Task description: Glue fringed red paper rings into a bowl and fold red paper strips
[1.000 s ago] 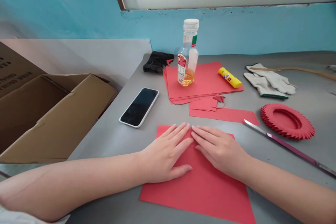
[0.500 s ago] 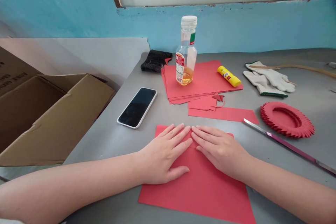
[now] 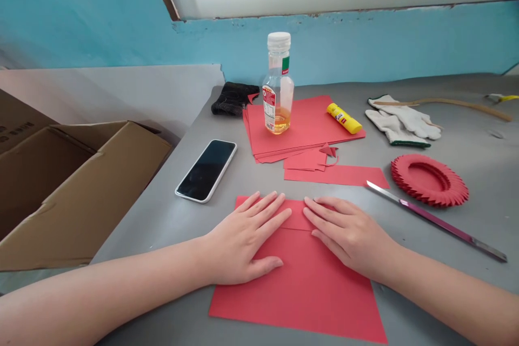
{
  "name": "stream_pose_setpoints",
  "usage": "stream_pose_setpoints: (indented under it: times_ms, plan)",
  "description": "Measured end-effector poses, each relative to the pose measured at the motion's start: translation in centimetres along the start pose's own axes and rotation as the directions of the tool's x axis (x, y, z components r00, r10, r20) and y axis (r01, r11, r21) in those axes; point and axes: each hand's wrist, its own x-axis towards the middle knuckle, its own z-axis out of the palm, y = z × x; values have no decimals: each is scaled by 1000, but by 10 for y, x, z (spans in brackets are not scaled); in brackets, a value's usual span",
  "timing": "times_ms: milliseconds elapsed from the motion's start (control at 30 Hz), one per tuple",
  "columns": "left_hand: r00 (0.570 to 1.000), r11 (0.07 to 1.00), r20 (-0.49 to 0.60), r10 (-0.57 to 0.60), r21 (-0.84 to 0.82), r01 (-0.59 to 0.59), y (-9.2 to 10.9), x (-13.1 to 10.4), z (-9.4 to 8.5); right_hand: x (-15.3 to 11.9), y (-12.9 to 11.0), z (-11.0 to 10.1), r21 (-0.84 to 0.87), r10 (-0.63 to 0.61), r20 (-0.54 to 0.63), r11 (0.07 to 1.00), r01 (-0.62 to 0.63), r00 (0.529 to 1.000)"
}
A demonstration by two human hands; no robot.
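A sheet of red paper point(image 3: 300, 292) lies flat on the grey table in front of me. Along its far edge a strip is folded over point(image 3: 294, 220), its lower edge crossing the sheet. My left hand point(image 3: 249, 243) rests on the left part of the fold, palm down with fingers spread. On the right part of the fold lies my right hand point(image 3: 348, 232), its fingers stretched out flat and its fingertips near the far edge. Between the two hands a short stretch of the folded strip shows. The rest of the fold is hidden under my fingers.
A phone point(image 3: 206, 171) lies left. Behind are stacked red paper point(image 3: 308, 113), a bottle point(image 3: 279, 86), a glue stick point(image 3: 344, 118) and red scraps point(image 3: 340, 175). Right: a long metal blade point(image 3: 438, 221), a pleated red paper ring point(image 3: 430, 179), gloves point(image 3: 399, 121). A cardboard box point(image 3: 89, 194) stands beside the table.
My right hand has slid to the right along the fold, widening the gap between my hands. My left hand stays in place on the paper. The whole view has shifted slightly.
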Motion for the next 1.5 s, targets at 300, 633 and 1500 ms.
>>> stream_pose_setpoints:
  times_ms: [300,633,1500]
  plan:
    - [1000,1000,10,22,-18,-22,0,4,0,24,-1,5,80,-27,51,997,23,998]
    - [990,992,64,123,25,-125,-11,2,-7,10,13,11,74,-71,67,995,66,995]
    - [998,952,16,65,299,-67,-40,-62,-52,-46,43,-24,-3,45,124,999,-45,991]
